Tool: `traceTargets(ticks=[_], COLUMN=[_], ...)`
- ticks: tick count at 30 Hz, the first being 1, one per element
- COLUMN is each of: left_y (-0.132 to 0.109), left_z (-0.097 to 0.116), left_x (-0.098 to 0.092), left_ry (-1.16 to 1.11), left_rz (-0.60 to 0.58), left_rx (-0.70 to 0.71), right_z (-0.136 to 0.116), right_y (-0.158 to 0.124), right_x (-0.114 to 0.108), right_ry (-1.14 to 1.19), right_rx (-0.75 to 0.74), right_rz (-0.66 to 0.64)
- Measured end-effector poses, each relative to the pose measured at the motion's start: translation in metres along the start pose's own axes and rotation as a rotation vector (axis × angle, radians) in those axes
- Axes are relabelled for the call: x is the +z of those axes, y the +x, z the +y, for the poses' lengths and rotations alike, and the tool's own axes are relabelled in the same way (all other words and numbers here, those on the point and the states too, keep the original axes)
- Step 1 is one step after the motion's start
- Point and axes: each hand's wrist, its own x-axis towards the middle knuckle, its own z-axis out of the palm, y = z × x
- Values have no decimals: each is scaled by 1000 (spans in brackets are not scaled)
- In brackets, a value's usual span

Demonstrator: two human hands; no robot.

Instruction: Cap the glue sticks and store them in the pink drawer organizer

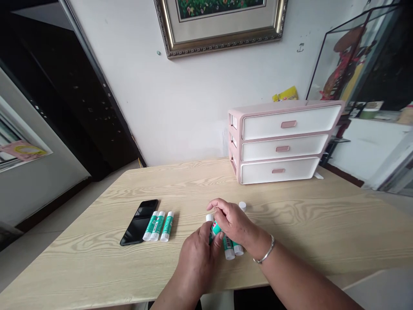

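Observation:
My left hand [196,261] and my right hand [234,224] meet over the middle of the light wood-grain table [284,224], both shut on a green-and-white glue stick [215,228]. The fingers hide most of that stick, and a white end [209,218] shows at its top. Two more glue sticks [232,249] lie partly under my right hand. A loose white cap [242,206] stands just beyond my right fingers. Left of my hands, three capped glue sticks [158,226] lie side by side next to a black smartphone [139,222]. A metal bangle [266,250] circles my right wrist.
A pink-and-white unit of three drawers [280,146] stands at the table's far right, against the wall. Behind it are a yellow packet [285,94] and a glass case [348,60]. A framed picture [219,26] hangs above. The table's left edge drops to the floor.

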Motion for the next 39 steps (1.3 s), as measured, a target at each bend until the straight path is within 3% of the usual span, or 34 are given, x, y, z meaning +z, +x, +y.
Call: traceTargets(ticks=[3,5,8,11,13,18,24,31,39], left_y=[-5,-13,-25,-27,-24,-12,0,4,5], left_z=[8,9,1,-17,-31,-53,-51,-57,-73], left_x=[-3,-6,-13,-21,-24,-24,-27,-35,-32], left_ry=[-233,-469,-661,-415,-160,391,748,828,817], left_rz=[-110,-178,-233,-35,96,210,196,211,274], left_rx=[6,-77,-265,-203,-167,-232,-294,-292,-283], right_z=[8,16,29,35,36,38,41,34,50], right_y=[0,4,13,22,25,27,27,25,21], right_x=[0,-9,-37,-62,-68,-59,-61,-66,-69], right_ry=[102,131,100,-13,-176,-457,-504,-638,-764], right_rx=[14,29,119,199,280,435,528,604,597], right_rz=[-23,16,270,551,596,473,434,345,212])
